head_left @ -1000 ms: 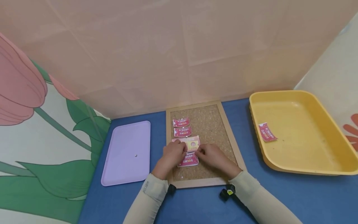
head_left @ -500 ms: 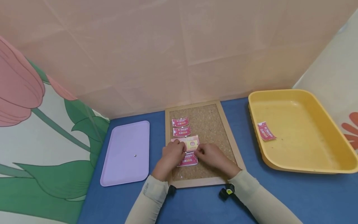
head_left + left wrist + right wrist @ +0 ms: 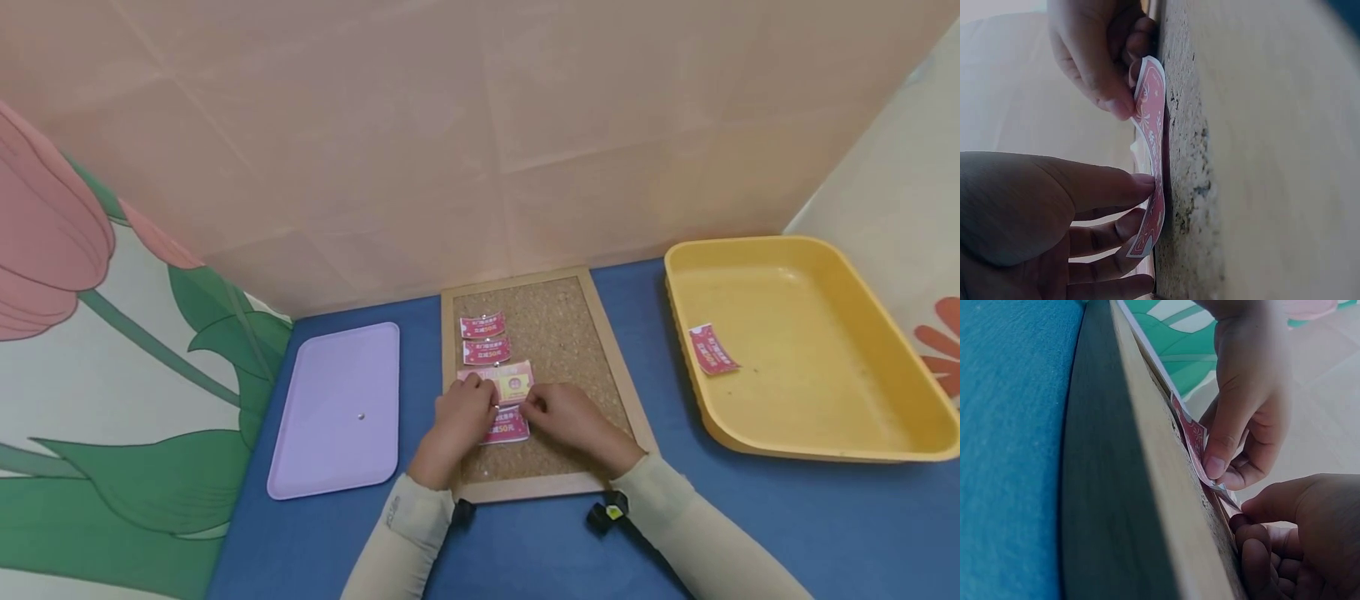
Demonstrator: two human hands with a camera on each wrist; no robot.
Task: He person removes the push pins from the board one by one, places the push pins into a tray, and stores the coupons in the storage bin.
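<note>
On a wood-framed corkboard point(image 3: 558, 333) lies a red paper coupon point(image 3: 508, 427), bowed up from the cork in the left wrist view. My left hand point(image 3: 465, 417) pinches its upper edge, thumb point(image 3: 1138, 182) on the paper. A tiny shiny spot shows by those fingertips, too small to identify. My right hand point(image 3: 576, 417) pinches the coupon's upper right corner between thumb and curled fingers. Just above is a pink and yellow ticket point(image 3: 514, 385), partly covered by the left hand. Two more red coupons, one upper point(image 3: 482, 325) and one lower point(image 3: 486, 352), sit higher, with small tacks at their top edges.
Left of the board is a purple tray point(image 3: 330, 450) with a small silver tack point(image 3: 361, 416) on it. A deep yellow bin point(image 3: 832, 358) stands at the right, holding one red coupon point(image 3: 711, 350). Blue cloth point(image 3: 525, 550) covers the table, and a wall rises behind.
Both hands keep their places on the coupon. The head view has shifted slightly; nothing else visibly moves.
</note>
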